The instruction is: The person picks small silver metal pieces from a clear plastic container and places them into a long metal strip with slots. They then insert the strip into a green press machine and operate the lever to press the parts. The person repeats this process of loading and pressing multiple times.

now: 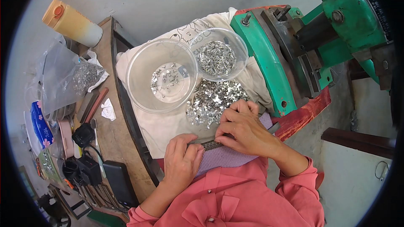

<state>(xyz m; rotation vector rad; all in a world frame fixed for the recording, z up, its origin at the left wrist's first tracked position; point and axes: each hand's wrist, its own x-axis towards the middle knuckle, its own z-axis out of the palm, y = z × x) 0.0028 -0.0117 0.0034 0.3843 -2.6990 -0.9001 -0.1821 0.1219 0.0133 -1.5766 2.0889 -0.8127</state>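
Dark narrow strip (211,144) lies across the lap cloth, near edge of the scene, pinched at both ends. Left hand (182,159) closed on its left end; right hand (243,129) closed on its right, fingertips pressing down. Heap of small metal pieces (214,101) just beyond. Best kept level and steady, grip firm, pieces within reach. Two clear bowls (162,75) farther off.

Place: small workshop (rough, cluttered)
Machine: green press (294,46), upper right
Stock: heap of small metal parts (214,101), centre
Side: wooden counter (113,130) with chargers, left
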